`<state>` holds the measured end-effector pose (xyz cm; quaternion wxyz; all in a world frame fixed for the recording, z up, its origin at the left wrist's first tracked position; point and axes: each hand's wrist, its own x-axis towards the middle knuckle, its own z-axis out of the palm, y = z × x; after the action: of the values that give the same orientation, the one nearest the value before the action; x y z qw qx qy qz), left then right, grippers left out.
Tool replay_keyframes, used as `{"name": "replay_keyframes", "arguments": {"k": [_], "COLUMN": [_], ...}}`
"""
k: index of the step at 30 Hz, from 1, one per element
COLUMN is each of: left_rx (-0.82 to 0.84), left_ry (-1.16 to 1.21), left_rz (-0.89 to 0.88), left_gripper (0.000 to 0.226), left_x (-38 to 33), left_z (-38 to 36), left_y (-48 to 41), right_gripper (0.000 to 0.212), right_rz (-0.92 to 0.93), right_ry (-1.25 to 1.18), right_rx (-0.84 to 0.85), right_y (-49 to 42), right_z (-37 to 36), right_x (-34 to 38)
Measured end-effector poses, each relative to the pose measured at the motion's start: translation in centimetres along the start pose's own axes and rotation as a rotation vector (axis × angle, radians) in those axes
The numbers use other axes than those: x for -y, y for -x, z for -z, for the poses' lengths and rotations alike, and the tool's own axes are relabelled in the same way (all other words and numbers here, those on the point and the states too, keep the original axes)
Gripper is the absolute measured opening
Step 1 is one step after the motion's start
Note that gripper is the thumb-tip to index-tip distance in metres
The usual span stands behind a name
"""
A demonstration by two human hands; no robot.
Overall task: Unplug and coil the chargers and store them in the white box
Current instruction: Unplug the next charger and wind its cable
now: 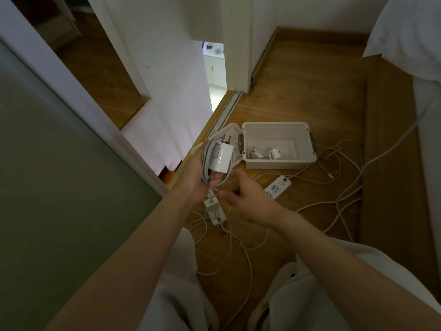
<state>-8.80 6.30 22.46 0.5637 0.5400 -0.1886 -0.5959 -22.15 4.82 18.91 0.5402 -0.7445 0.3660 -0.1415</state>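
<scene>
My left hand (194, 175) holds a white charger brick (222, 158) with its grey-white cable looped around the palm. My right hand (248, 197) is just right of it and pinches the loose end of that cable near the bottom of the coil. The white box (279, 161) stands open on the wooden floor behind my hands, with two coiled chargers (265, 154) lying inside. Its lid (229, 132) lies to its left. A power strip (278, 187) lies right of my right hand. A second strip (214, 209) below my hands has a charger plugged in.
Loose white cables (334, 168) trail across the floor to the right and toward my knees. A bed with white bedding (410, 44) runs along the right. A sliding door track (222, 113) and white wall are on the left, with a doorway gap behind.
</scene>
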Motion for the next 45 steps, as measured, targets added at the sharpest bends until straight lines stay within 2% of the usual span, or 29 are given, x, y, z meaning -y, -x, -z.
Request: {"name": "replay_keyframes", "arguments": {"k": [3,6,10,14,19,23,28,31,35,38,41,43,45], "left_rx": [-0.012,-0.121,-0.145,-0.139,-0.033,-0.011,-0.018,-0.002,0.005,-0.110,-0.207,-0.207,-0.172], "left_ry": [-0.123,-0.441,-0.294,-0.145,-0.223,-0.414,-0.411,-0.646,-0.759,-0.624,-0.494,-0.377,-0.235], "left_rz": [-0.035,-0.090,-0.038,0.027,-0.038,-0.061,-0.028,-0.156,-0.244,-0.271,-0.296,-0.279,-0.222], "left_gripper": [0.039,0.035,0.045,0.047,0.036,0.041,0.049,0.041,0.042,0.039,0.039,0.036,0.028], "left_x": [-0.1,-0.1,1.3,2.2,2.9,2.1,1.7,2.3,2.4,1.4,0.4,-0.1,-0.7], "left_z": [0.1,-0.3,-0.8,-1.1,-1.4,-1.2,-1.8,-1.6,-1.5,-1.3,-1.0,-0.8,-0.8], "left_y": [0.2,0.6,0.8,0.5,1.0,0.7,0.8,0.9,0.4,-0.1,0.1,0.4,0.7], "right_gripper": [0.049,0.051,0.047,0.055,0.051,0.046,0.041,0.035,0.035,0.031,0.003,0.008,0.013], "right_rz": [-0.028,-0.071,-0.027,-0.023,-0.040,-0.024,-0.018,-0.030,-0.019,0.034,0.115,0.129,0.052], "right_ry": [-0.266,-0.274,-0.088,0.016,-0.025,-0.079,-0.026,-0.030,-0.063,-0.019,0.252,0.332,0.312], "right_rx": [0.026,-0.002,-0.139,-0.202,-0.204,-0.234,-0.225,-0.224,-0.159,-0.021,0.085,0.101,0.137], "right_y": [0.1,0.5,0.6,0.5,0.1,0.1,-0.1,-0.4,-0.4,-0.1,-0.2,-0.7,-1.0], "right_z": [0.7,0.9,0.3,0.2,1.1,1.4,1.1,0.5,0.5,0.8,0.8,0.8,1.1], "right_x": [0.8,1.3,0.9,0.4,0.0,-0.3,-0.4,-1.2,-1.4,-1.3,-2.3,-3.5,-4.6]}}
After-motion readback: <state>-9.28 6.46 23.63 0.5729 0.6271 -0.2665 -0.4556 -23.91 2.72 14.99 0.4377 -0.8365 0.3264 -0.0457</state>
